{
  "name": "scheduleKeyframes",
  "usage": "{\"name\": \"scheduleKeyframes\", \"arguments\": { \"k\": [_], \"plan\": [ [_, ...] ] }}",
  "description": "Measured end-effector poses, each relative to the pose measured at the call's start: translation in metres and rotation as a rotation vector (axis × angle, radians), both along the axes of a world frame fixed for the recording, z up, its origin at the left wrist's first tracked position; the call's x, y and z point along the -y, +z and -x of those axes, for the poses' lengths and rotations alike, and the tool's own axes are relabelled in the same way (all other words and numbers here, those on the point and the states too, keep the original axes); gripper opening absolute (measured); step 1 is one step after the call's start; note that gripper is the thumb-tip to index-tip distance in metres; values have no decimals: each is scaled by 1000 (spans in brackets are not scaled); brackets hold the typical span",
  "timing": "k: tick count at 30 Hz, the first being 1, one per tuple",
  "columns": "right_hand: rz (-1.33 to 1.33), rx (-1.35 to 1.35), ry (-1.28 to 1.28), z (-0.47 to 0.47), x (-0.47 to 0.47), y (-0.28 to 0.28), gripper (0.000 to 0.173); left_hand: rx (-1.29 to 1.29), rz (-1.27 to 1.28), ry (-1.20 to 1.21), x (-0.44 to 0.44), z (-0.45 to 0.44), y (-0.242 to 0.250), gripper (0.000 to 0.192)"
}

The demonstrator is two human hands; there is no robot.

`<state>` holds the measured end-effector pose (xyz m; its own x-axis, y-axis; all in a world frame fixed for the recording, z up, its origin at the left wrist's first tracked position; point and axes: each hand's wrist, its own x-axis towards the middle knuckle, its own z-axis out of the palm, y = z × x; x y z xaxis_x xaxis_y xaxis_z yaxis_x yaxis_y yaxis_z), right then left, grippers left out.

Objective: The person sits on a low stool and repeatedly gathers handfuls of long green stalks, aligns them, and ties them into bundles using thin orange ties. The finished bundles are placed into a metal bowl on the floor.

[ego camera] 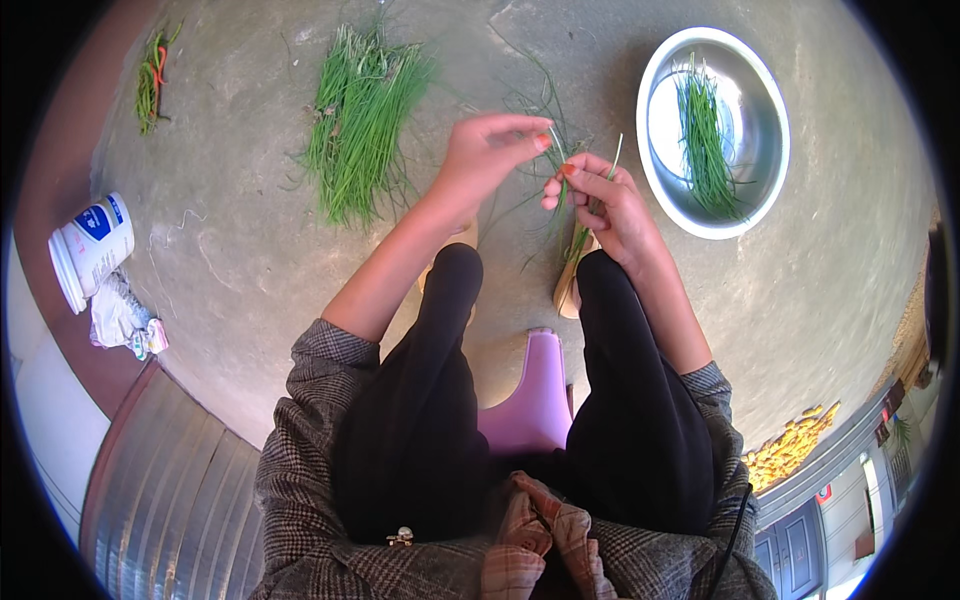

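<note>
My left hand point(499, 150) has its thumb and forefinger at the pale end of a thin chive stalk point(556, 144), seemingly pinching it. My right hand point(604, 195) grips the lower part of that stalk, and a few more chives point(581, 241) run through its fingers and hang below the palm. Loose green trimmings point(536, 101) lie on the floor beyond both hands. To the left is a large heap of chives point(367, 135). A metal basin point(776, 139) stands right of my right hand, with a smaller bunch of chives point(705, 142) inside.
A concrete floor point(240, 225) spreads around my feet. Red and green chili peppers point(155, 79) lie far left, above a tipped white bucket point(94, 240) and a crumpled plastic bag point(120, 315). Beneath me is a pink plastic stool point(536, 405). Peanuts in shells point(791, 450) are spread at lower right.
</note>
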<state>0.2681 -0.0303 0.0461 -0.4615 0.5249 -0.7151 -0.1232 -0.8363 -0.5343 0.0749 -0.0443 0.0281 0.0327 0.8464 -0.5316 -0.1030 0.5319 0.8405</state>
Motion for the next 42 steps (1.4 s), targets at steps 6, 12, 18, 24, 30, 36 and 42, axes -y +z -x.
{"name": "scheduleKeyframes", "arguments": {
  "k": [6, 12, 18, 24, 30, 36, 42],
  "plan": [
    [-155, 77, 80, 5, 7, -6, 10, 189, 103, -36, 3, -4, 3, 18],
    [-172, 111, 139, 5, 5, 0, 9, 170, 147, -35, 4, -6, 4, 17],
    [-18, 25, 102, 1, 2, 2, 10, 229, 172, -68, 2, -5, 8, 18],
    [33, -30, 98, -3, 1, -1, 17, 245, 172, -86, 1, -4, 7, 19],
    [53, -17, 96, -2, 0, 1, 22, 191, 112, -82, 2, -6, 3, 16],
    [57, -19, 84, -2, 0, -2, 23, -8, -90, -86, 6, -8, -10, 11],
    [11, 20, 70, 1, 2, 1, 21, -67, -58, -18, 6, -9, -9, 9]
  ]
}}
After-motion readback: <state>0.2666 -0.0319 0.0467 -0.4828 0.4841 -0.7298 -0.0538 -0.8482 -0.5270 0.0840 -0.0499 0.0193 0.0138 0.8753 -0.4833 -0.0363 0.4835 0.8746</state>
